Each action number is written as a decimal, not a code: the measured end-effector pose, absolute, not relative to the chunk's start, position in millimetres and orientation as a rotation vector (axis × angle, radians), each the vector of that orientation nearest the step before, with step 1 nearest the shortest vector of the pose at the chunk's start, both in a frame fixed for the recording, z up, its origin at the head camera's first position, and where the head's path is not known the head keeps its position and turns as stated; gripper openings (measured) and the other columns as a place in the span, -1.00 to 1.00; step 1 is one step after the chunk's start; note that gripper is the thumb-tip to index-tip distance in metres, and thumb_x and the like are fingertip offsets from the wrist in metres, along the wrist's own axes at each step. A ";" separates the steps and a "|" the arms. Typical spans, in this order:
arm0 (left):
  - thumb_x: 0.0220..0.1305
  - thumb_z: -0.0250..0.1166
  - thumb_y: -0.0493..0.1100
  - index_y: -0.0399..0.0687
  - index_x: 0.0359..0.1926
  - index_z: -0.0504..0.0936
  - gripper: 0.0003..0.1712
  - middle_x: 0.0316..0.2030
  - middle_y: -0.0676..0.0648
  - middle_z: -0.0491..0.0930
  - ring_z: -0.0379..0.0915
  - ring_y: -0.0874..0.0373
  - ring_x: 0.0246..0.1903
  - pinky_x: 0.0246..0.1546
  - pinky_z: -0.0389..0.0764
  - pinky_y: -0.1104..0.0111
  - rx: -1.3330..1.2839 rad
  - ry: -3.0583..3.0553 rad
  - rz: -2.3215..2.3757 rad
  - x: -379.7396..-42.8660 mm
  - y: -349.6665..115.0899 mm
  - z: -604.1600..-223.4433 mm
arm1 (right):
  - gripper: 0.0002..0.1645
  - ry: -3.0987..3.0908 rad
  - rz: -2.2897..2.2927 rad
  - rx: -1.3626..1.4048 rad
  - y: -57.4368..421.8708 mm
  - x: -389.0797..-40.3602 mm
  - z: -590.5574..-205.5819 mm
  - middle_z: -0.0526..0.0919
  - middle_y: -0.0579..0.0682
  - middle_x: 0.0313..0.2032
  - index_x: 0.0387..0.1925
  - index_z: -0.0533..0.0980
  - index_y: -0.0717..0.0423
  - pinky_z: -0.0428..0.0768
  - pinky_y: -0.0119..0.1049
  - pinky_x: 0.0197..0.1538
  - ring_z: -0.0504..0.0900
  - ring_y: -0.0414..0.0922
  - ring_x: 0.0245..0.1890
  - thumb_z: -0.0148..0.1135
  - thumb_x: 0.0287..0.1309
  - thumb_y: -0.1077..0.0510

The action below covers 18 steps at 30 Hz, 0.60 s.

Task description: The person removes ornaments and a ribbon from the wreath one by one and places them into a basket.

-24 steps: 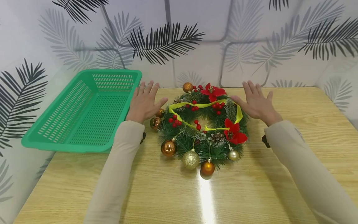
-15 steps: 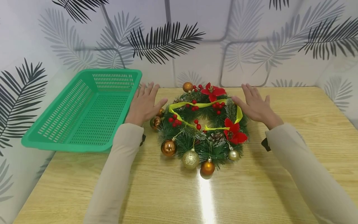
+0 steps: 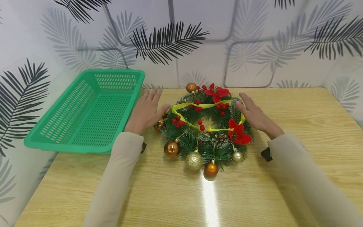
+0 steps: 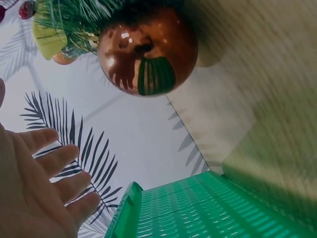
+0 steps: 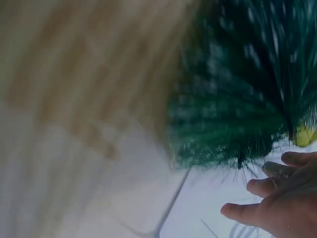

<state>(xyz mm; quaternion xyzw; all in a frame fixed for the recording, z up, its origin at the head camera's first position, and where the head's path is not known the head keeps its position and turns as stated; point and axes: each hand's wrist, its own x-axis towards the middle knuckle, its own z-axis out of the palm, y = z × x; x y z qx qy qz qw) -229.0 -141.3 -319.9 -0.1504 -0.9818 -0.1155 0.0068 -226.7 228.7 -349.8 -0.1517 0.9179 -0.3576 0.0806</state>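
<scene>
A green Christmas wreath (image 3: 208,146) lies on the table, trimmed with red poinsettias (image 3: 239,135), red berries and pinecones. A yellow ribbon (image 3: 195,106) loops loosely over it. Copper baubles (image 3: 171,149) and a gold glitter bauble (image 3: 194,161) hang at its rim. My left hand (image 3: 146,110) hovers with extended fingers between the basket and the wreath's left side. At the opposite side, my right hand (image 3: 256,118) is turned edge-on, its thumb overlapping the wreath's right edge and the ribbon's end. Foliage (image 5: 237,99) fills much of the right wrist view beside the fingers.
A green plastic basket (image 3: 72,147) with slotted walls stands at the left, close to my left hand. The wooden table (image 3: 170,198) meets a leaf-patterned wall (image 3: 204,56) at the back.
My right hand has turned on edge and shifted left toward the wreath, its fingers drawing together. My left hand has tilted slightly and dropped a little lower. The wreath and basket stay in place.
</scene>
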 end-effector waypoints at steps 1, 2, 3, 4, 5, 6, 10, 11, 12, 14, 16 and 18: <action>0.45 -0.21 0.26 -0.11 0.50 -0.12 -0.18 0.49 -0.21 -0.15 -0.36 -0.21 0.47 0.45 -0.12 -0.02 -0.478 -3.068 -0.382 -226.7 -141.7 -320.1 | -0.18 2.723 -1.112 -0.467 227.4 -226.2 -351.2 -0.36 0.23 0.49 0.49 -0.35 0.14 -0.32 0.34 0.37 -0.41 0.21 0.47 -0.46 0.45 -0.22; 0.45 -0.21 0.25 -0.12 0.50 -0.12 -0.18 0.49 -0.21 -0.15 -0.35 -0.22 0.47 0.44 -0.10 -0.03 -0.487 -3.067 -0.409 -224.4 -142.1 -320.5 | -0.19 2.705 -1.147 -0.479 226.1 -225.6 -352.4 -0.36 0.22 0.49 0.49 -0.35 0.14 -0.30 0.30 0.39 -0.40 0.21 0.48 -0.46 0.46 -0.20; 0.45 -0.21 0.25 -0.12 0.50 -0.12 -0.18 0.50 -0.21 -0.16 -0.35 -0.22 0.47 0.44 -0.09 -0.04 -0.492 -3.068 -0.438 -221.9 -142.6 -321.0 | -0.20 2.686 -1.184 -0.490 224.7 -225.0 -353.5 -0.36 0.22 0.49 0.49 -0.34 0.14 -0.29 0.27 0.41 -0.40 0.20 0.48 -0.45 0.47 -0.18; 0.45 -0.21 0.25 -0.11 0.50 -0.12 -0.18 0.50 -0.21 -0.17 -0.35 -0.21 0.47 0.43 -0.08 -0.05 -0.498 -3.070 -0.469 -219.3 -143.1 -321.8 | -0.21 2.676 -1.211 -0.502 223.2 -224.7 -354.5 -0.35 0.23 0.49 0.49 -0.34 0.16 -0.28 0.26 0.42 -0.39 0.20 0.48 -0.45 0.47 -0.16; 0.45 -0.21 0.25 -0.11 0.50 -0.12 -0.19 0.50 -0.21 -0.17 -0.35 -0.21 0.48 0.43 -0.07 -0.06 -0.504 -3.073 -0.499 -216.4 -143.8 -322.8 | -0.22 2.670 -1.230 -0.513 221.7 -224.1 -355.2 -0.34 0.24 0.49 0.49 -0.33 0.17 -0.27 0.25 0.42 -0.37 0.20 0.48 -0.45 0.48 -0.15; 0.45 -0.21 0.25 -0.10 0.50 -0.13 -0.19 0.50 -0.21 -0.17 -0.35 -0.20 0.48 0.43 -0.07 -0.06 -0.511 -3.076 -0.531 -213.7 -144.6 -323.9 | -0.23 2.667 -1.239 -0.520 220.1 -223.6 -355.7 -0.34 0.25 0.49 0.49 -0.32 0.18 -0.27 0.25 0.42 -0.36 0.21 0.48 -0.46 0.48 -0.14; 0.45 -0.17 0.22 -0.09 0.50 -0.14 -0.20 0.49 -0.21 -0.14 -0.32 -0.18 0.48 0.43 -0.05 -0.04 -0.547 -3.067 -0.639 -203.1 -148.6 -328.3 | -0.24 2.678 -1.236 -0.537 214.2 -221.7 -355.7 -0.29 0.27 0.48 0.49 -0.28 0.20 -0.23 0.23 0.43 -0.32 0.22 0.48 -0.44 0.48 -0.12; 0.45 -0.16 0.21 -0.08 0.50 -0.13 -0.20 0.49 -0.20 -0.13 -0.31 -0.17 0.48 0.43 -0.05 -0.03 -0.555 -3.060 -0.661 -200.9 -149.7 -329.2 | -0.24 2.678 -1.232 -0.536 212.9 -221.1 -355.3 -0.28 0.27 0.48 0.49 -0.28 0.19 -0.23 0.24 0.43 -0.32 0.22 0.48 -0.44 0.48 -0.13; 0.45 -0.16 0.21 -0.08 0.50 -0.13 -0.20 0.49 -0.20 -0.12 -0.29 -0.17 0.48 0.43 -0.05 -0.03 -0.565 -3.052 -0.681 -199.0 -150.7 -330.0 | -0.23 2.681 -1.224 -0.534 211.9 -220.7 -355.1 -0.28 0.27 0.48 0.49 -0.28 0.19 -0.23 0.24 0.42 -0.32 0.22 0.48 -0.44 0.48 -0.13; 0.45 -0.18 0.24 -0.07 0.50 -0.13 -0.20 0.49 -0.18 -0.12 -0.28 -0.15 0.48 0.43 -0.04 -0.02 -0.573 -3.043 -0.705 -195.6 -152.4 -331.1 | -0.22 2.685 -1.211 -0.524 210.4 -219.7 -354.4 -0.28 0.27 0.48 0.49 -0.27 0.19 -0.26 0.25 0.42 -0.36 0.23 0.47 -0.44 0.48 -0.15; 0.43 -0.22 0.28 -0.05 0.50 -0.14 -0.18 0.50 -0.16 -0.12 -0.27 -0.13 0.48 0.43 -0.03 -0.02 -0.577 -3.036 -0.732 -192.9 -153.7 -332.0 | -0.22 2.691 -1.198 -0.511 209.8 -218.8 -354.0 -0.28 0.28 0.48 0.49 -0.26 0.19 -0.30 0.27 0.41 -0.41 0.25 0.46 -0.45 0.47 -0.17; 0.41 -0.27 0.34 -0.04 0.51 -0.14 -0.15 0.50 -0.15 -0.12 -0.25 -0.13 0.48 0.43 -0.02 -0.02 -0.577 -3.031 -0.751 -190.3 -154.7 -332.9 | -0.21 2.695 -1.183 -0.495 209.4 -217.9 -353.6 -0.29 0.28 0.48 0.49 -0.25 0.18 -0.34 0.29 0.40 -0.46 0.25 0.46 -0.46 0.47 -0.19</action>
